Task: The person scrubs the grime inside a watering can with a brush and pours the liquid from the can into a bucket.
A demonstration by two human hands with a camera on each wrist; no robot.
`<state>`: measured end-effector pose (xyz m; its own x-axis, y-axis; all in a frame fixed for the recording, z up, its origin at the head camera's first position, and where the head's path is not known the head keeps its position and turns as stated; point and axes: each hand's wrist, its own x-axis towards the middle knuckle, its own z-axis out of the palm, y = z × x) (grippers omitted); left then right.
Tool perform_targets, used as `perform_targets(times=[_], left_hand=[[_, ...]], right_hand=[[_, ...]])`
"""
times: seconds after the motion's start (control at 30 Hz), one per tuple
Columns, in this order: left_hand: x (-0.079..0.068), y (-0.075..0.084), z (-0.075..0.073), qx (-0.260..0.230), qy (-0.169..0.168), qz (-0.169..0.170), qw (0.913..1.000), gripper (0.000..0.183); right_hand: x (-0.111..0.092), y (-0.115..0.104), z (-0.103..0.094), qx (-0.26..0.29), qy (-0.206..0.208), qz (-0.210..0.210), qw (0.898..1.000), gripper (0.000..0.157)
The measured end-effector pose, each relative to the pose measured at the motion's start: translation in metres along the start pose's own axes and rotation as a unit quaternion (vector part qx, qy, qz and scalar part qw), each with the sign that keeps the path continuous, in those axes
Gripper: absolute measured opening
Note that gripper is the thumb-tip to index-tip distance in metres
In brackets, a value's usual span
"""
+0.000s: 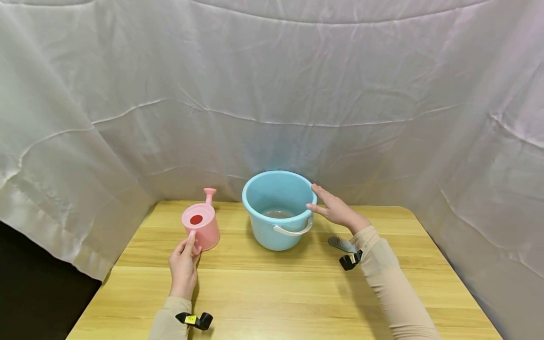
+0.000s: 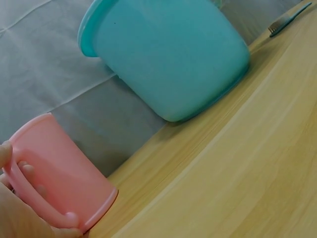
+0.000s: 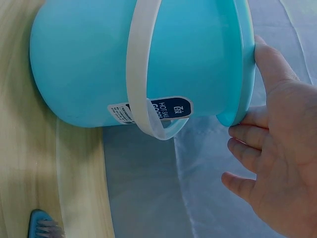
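Observation:
A pink watering can point(image 1: 203, 231) stands at the left of the table, its spout pointing toward the back. My left hand point(image 1: 184, 267) grips the can's handle point(image 2: 34, 198), fingers passing through the loop. Right of the can is a light blue bucket point(image 1: 274, 233), upright, with a little clear liquid or sheen at its bottom. The bucket's white handle point(image 3: 137, 64) hangs down on its right side, over a dark label point(image 3: 171, 107). At the bucket's right rim, my right hand point(image 1: 337, 210) touches the edge with spread, fairly straight fingers.
A blue-grey hairbrush point(image 1: 341, 244) lies on the table under my right wrist, bristles showing. Light grey curtains point(image 1: 272, 94) hang behind and beside the wooden table point(image 1: 272, 293). Each wrist wears a small black camera.

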<state>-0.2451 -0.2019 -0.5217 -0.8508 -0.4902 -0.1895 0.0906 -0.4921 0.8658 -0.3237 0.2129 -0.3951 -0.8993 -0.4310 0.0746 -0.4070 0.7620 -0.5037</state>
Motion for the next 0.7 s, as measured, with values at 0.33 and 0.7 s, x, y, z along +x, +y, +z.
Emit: perform_targets(times=[0.33, 0.7], left_hand=[[-0.001, 0.009, 0.000, 0.079, -0.023, -0.006, 0.9966, 0.025], [-0.009, 0.023, 0.007, 0.158, 0.024, 0.054, 0.9857, 0.043]], right_hand=[[0.003, 0.001, 0.000, -0.005, -0.002, -0.004, 1.000, 0.081], [0.009, -0.002, -0.002, -0.030, 0.001, -0.016, 0.999, 0.084]])
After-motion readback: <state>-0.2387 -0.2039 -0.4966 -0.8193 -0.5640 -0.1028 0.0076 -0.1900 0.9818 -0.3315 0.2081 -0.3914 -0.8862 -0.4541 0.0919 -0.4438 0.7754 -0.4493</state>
